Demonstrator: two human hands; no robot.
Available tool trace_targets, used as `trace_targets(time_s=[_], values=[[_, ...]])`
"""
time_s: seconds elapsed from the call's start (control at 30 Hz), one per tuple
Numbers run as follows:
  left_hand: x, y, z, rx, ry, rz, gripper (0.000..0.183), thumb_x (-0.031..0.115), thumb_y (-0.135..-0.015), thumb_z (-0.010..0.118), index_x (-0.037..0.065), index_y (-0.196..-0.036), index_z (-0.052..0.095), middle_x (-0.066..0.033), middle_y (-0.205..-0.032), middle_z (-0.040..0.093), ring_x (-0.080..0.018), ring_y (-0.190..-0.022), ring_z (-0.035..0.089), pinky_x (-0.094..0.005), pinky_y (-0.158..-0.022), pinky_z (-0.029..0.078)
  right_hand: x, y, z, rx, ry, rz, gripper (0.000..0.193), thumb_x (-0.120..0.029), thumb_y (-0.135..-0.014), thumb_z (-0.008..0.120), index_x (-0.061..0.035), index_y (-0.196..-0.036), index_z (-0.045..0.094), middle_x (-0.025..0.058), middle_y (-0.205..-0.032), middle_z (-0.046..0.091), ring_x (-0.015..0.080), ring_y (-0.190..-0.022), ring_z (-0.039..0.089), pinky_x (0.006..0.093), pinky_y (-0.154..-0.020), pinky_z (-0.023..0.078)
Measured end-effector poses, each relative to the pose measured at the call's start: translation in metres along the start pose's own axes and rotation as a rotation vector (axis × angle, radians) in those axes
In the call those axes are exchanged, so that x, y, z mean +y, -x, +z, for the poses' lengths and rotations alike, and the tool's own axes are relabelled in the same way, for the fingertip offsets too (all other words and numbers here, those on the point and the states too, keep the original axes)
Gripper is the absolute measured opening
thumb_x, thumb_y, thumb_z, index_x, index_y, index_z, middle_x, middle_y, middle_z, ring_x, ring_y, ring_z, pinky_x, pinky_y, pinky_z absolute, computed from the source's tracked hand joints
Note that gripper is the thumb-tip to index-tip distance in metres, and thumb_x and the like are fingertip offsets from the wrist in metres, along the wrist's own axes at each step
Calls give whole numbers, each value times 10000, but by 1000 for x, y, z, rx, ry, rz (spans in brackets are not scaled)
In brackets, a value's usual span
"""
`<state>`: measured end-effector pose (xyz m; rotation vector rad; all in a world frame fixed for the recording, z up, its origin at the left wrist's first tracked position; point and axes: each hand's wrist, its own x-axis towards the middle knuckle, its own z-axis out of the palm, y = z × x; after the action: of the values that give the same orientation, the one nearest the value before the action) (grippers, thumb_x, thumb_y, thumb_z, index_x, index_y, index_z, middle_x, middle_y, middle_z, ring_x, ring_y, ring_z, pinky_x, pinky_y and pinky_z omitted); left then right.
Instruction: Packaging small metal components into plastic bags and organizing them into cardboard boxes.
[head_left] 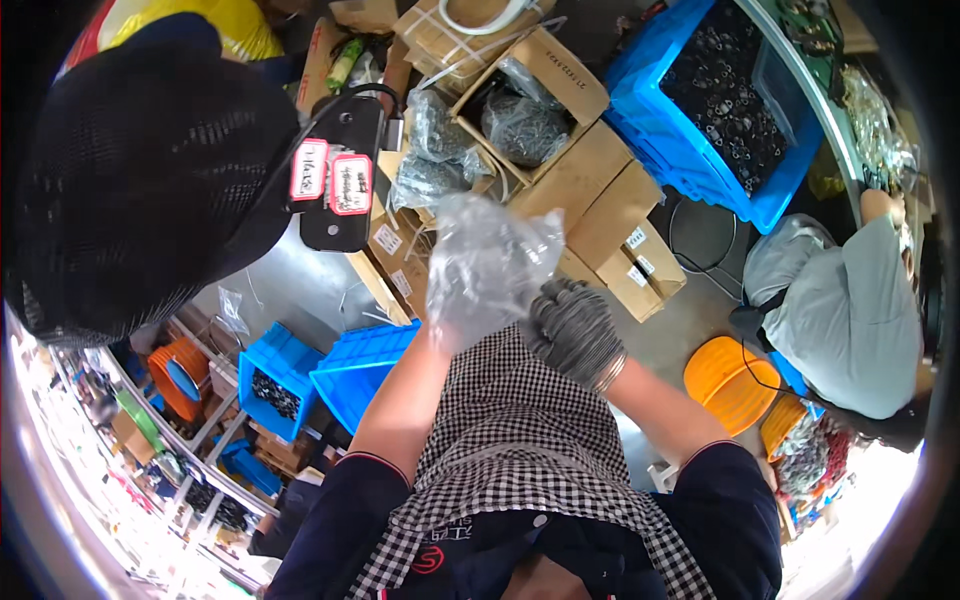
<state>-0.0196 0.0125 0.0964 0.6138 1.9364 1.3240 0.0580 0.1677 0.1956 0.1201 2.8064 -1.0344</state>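
Observation:
A clear, crinkled plastic bag (pixel 490 265) is spread out in front of my apron. My left hand (pixel 452 318) is covered by the bag, and I cannot tell whether it is inside or behind it; its fingers are hidden. On the other side, my right hand (pixel 574 330), in a grey striped glove, has its fingers closed on the bag's right edge. Whatever the bag may contain does not show. Just beyond it is an open cardboard box (pixel 590 85) with plastic-wrapped goods (pixel 525 125) inside.
More wrapped bundles (pixel 430 145) lie beside the boxes. A blue crate (pixel 640 110) of small dark parts stands at far right. At left hangs a black mesh object (pixel 150 190) near a labelled dark plate (pixel 345 215). A person in grey (pixel 845 310) sits at right, near an orange basket (pixel 725 380).

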Motion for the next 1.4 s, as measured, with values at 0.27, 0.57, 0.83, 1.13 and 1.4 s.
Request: trace_targets(time_s=[0.27, 0.57, 0.83, 1.13, 1.4], values=[[15, 100, -20, 220, 339, -91, 359, 168, -855, 464, 54, -1191, 407, -91, -1121, 489, -205, -977, 497, -324, -831, 439, -76, 7, -4, -379, -40, -350, 268, -300, -767, 514, -44, -804, 581, 103, -785, 559, 261, -740, 543, 371, -665, 432], [22, 189, -42, 424, 595, -110, 345, 149, -867, 438, 56, -1198, 409, -100, -1129, 486, -216, -1011, 487, -325, -857, 431, -135, 14, 12, -455, 115, -375, 257, -298, -800, 481, -58, -855, 555, 106, -754, 562, 250, -746, 552, 373, -640, 437], [11, 210, -66, 595, 456, -127, 372, 228, -870, 424, 48, -1195, 401, -91, -1112, 494, -204, -965, 504, -328, -864, 406, -208, 0, 24, -761, 395, -47, 205, -185, -821, 422, -66, -943, 536, 142, -770, 597, 245, -734, 595, 378, -605, 462], [-106, 252, -58, 480, 2445, 264, 410, 290, -871, 387, 64, -1213, 401, -120, -1162, 470, -240, -1074, 456, -341, -937, 342, -259, 22, 108, -666, 384, -371, 228, -88, -765, 453, -77, -955, 578, 145, -866, 603, 242, -803, 589, 342, -694, 473], [-67, 259, -45, -168, 3246, 870, 414, 305, -859, 383, 43, -1177, 419, -152, -1141, 474, -296, -1059, 453, -411, -919, 331, -268, 1, 133, -406, -224, -240, 188, -113, -785, 440, -58, -887, 587, 164, -928, 582, 255, -893, 545, 336, -766, 440]])
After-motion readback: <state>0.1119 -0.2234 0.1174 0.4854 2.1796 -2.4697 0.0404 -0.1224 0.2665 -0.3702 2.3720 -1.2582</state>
